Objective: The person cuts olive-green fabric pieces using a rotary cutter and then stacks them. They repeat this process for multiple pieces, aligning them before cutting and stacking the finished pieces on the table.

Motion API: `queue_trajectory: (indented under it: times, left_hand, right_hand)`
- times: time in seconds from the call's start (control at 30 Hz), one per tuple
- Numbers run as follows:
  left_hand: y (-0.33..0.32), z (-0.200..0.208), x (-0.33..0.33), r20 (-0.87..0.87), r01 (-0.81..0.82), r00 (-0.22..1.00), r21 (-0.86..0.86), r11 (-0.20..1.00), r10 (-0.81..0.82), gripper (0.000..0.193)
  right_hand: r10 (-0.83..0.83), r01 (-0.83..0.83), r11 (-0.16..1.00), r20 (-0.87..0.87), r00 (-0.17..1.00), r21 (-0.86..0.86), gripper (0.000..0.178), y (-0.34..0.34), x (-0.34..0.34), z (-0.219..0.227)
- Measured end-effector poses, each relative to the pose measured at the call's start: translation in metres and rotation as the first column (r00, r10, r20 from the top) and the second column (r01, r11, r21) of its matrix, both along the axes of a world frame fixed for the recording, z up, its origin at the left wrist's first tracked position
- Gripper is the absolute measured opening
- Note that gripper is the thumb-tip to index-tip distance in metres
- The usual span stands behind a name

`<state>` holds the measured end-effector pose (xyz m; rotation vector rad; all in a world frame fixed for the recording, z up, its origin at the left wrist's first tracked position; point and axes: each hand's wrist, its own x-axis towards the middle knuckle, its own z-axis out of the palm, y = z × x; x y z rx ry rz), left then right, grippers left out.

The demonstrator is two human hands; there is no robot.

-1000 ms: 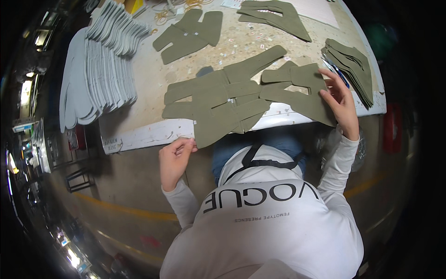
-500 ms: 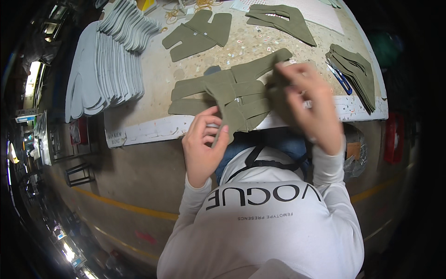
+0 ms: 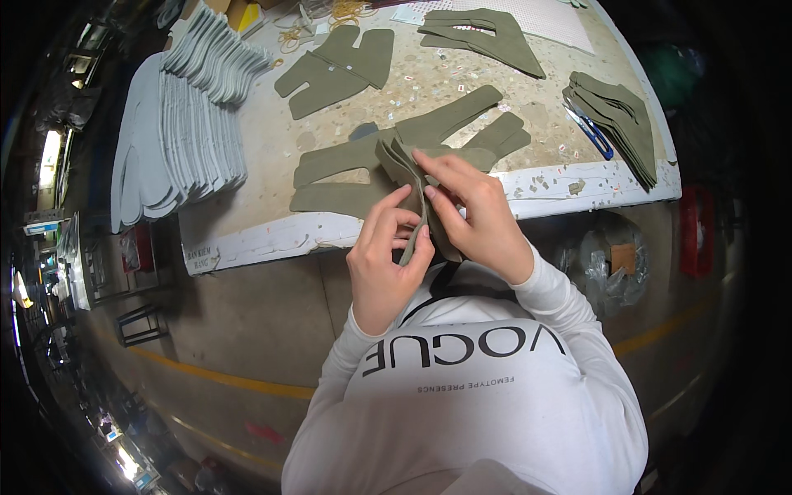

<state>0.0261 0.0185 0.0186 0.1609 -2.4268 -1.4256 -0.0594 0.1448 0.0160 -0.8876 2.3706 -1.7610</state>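
Note:
Several olive-green fabric pieces (image 3: 404, 167) stand on edge, pressed together between my two hands at the table's front edge. My left hand (image 3: 386, 252) is closed on their near left side, thumb against the outer layer. From the right, my right hand (image 3: 476, 210) pinches the same pieces, its fingertips near their upper edge. Under and behind them, more olive fabric pieces (image 3: 330, 196) with slots cut in them lie flat on the table (image 3: 247, 227). The lower ends of the held pieces are partly hidden by my hands.
A tall stack of pale grey-blue cut pieces (image 3: 186, 140) stands at left. More olive pieces lie at the back left (image 3: 342, 70), back centre (image 3: 487, 41) and right (image 3: 619, 124). Blue-handled snips (image 3: 596, 136) rest beside the right pile. Small stickers are scattered about the tabletop.
My right hand has come left and down with an olive piece, bringing it against those in my left hand. My left hand has shifted slightly right. The view has shifted a little.

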Motion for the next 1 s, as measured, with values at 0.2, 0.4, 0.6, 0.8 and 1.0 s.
queue_trajectory:
  times: [0.2,0.4,0.6,0.8,1.0]
  left_hand:
    - [-0.002,0.005,0.003,0.044,0.250,0.966,0.095,0.964,-0.255,0.026]
    - [-0.023,0.006,-0.004,0.032,0.088,0.995,0.135,0.987,-0.093,0.013]
    - [-0.040,-0.010,-0.012,-0.020,0.036,0.999,0.215,0.976,-0.033,0.013]
    - [-0.056,-0.031,-0.010,0.071,-0.005,0.997,0.297,0.955,-0.017,0.014]
    - [-0.061,-0.040,-0.007,0.101,-0.023,0.995,0.292,0.956,-0.007,0.016]
  right_hand:
    - [-0.020,0.028,0.979,-0.039,0.999,0.202,0.030,0.012,-0.005,0.000]
    - [-0.007,0.084,0.972,-0.331,0.944,0.219,0.026,0.051,-0.043,0.034]
    - [-0.242,0.272,0.962,-0.356,0.902,0.035,0.024,0.130,-0.095,0.067]
    - [-0.576,0.575,0.816,-0.014,0.818,0.052,0.033,0.266,-0.171,0.013]
    - [-0.724,0.724,0.690,0.019,0.689,0.013,0.032,0.317,-0.181,-0.061]
